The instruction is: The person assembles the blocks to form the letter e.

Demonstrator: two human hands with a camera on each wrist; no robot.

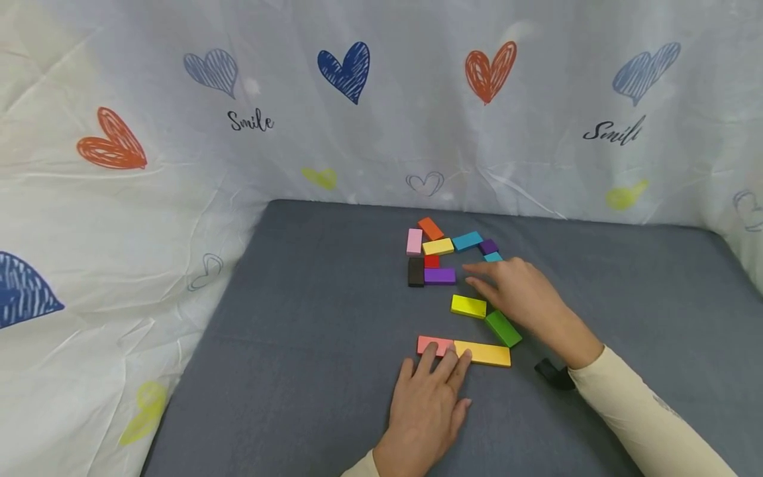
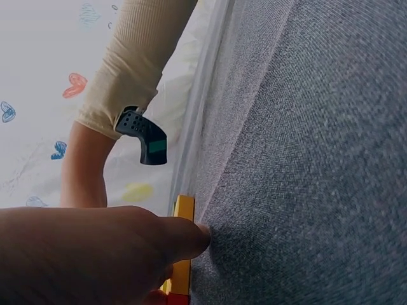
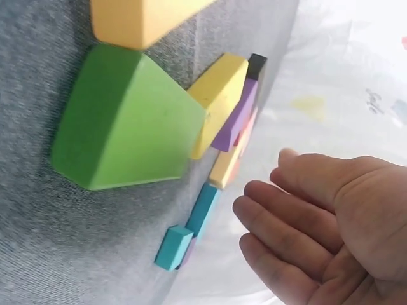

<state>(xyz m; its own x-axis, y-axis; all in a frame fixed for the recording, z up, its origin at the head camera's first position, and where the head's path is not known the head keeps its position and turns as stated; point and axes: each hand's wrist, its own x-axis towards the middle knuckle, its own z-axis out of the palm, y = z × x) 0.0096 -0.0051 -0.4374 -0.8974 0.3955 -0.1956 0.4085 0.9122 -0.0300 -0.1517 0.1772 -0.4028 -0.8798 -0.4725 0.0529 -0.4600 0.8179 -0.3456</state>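
Note:
My left hand (image 1: 426, 404) rests its fingertips on a salmon-pink block (image 1: 425, 344) and a yellow-orange block (image 1: 491, 354), which lie end to end. In the left wrist view, the thumb reaches down beside the yellow-orange block (image 2: 182, 273). My right hand (image 1: 527, 291) hovers to the right of a purple block (image 1: 440, 277), fingers loosely bent with nothing between them. In the right wrist view that hand (image 3: 324, 229) is apart from the blocks. Below it are a yellow block (image 1: 468, 305) and a green block (image 1: 503, 329), touching at their corners.
Farther back lie a black block (image 1: 416, 272), red (image 1: 432, 262), pink (image 1: 414, 242), orange (image 1: 430, 228), pale yellow (image 1: 438, 246), blue (image 1: 467, 241), dark purple (image 1: 489, 246) and teal (image 1: 493, 256) blocks. A grey cloth (image 1: 286, 331) covers the table; a heart-printed curtain (image 1: 381, 132) hangs behind.

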